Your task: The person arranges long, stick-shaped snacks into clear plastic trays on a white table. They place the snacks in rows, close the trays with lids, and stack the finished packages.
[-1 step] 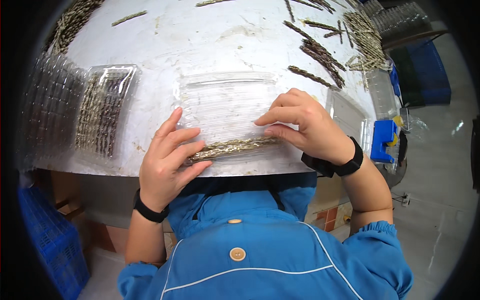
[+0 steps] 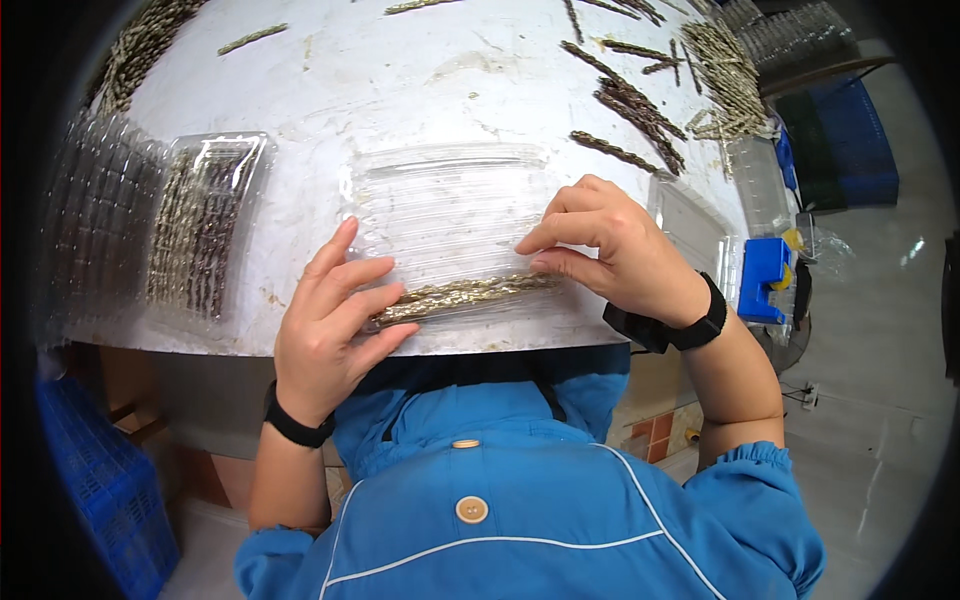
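A clear ribbed plastic tray [image 2: 430, 200] lies near the table's front edge. Along its near side rest a few twisted gold-coloured sticks [image 2: 465, 295], side by side. My left hand [image 2: 335, 320] is open at their left end, fingers spread, the fingertips touching or just over the sticks and the tray's left edge. Over the right end hovers my right hand [image 2: 610, 245], fingers bent, with a small gap between thumb and forefinger and nothing visible between them. Its thumb is close to the stick ends; whether it touches them I cannot tell.
To the left stand a filled tray [image 2: 200, 225] of gold and dark sticks and stacked clear trays [image 2: 95, 220]. Loose dark sticks [image 2: 640, 110] and a gold pile [image 2: 725, 80] lie at the far right. A blue tape dispenser [image 2: 765, 280] sits at the right edge, near a clear lid [image 2: 690, 215].
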`<action>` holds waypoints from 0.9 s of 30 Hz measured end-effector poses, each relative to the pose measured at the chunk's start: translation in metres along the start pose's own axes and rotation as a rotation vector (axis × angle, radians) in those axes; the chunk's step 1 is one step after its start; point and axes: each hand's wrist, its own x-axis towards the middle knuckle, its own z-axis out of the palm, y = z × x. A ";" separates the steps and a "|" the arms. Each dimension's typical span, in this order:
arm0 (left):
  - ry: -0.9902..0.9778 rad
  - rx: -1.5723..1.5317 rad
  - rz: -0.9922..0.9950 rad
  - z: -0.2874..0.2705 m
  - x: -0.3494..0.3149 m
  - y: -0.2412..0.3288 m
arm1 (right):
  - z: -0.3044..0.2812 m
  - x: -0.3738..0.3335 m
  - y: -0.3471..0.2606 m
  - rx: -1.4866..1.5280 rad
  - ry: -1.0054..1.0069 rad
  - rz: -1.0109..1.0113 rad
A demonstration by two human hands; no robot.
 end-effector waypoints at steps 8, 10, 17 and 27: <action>-0.027 -0.030 -0.020 -0.001 0.000 -0.001 | 0.003 -0.002 0.007 -0.048 -0.021 -0.008; -0.014 -0.025 -0.017 -0.002 0.000 -0.001 | 0.007 0.001 0.006 -0.068 -0.014 -0.024; 0.009 -0.006 -0.010 -0.001 0.000 0.000 | 0.008 0.005 0.004 -0.006 -0.069 0.048; -0.041 -0.057 -0.052 -0.005 0.003 0.006 | 0.002 0.009 0.009 -0.028 -0.164 -0.019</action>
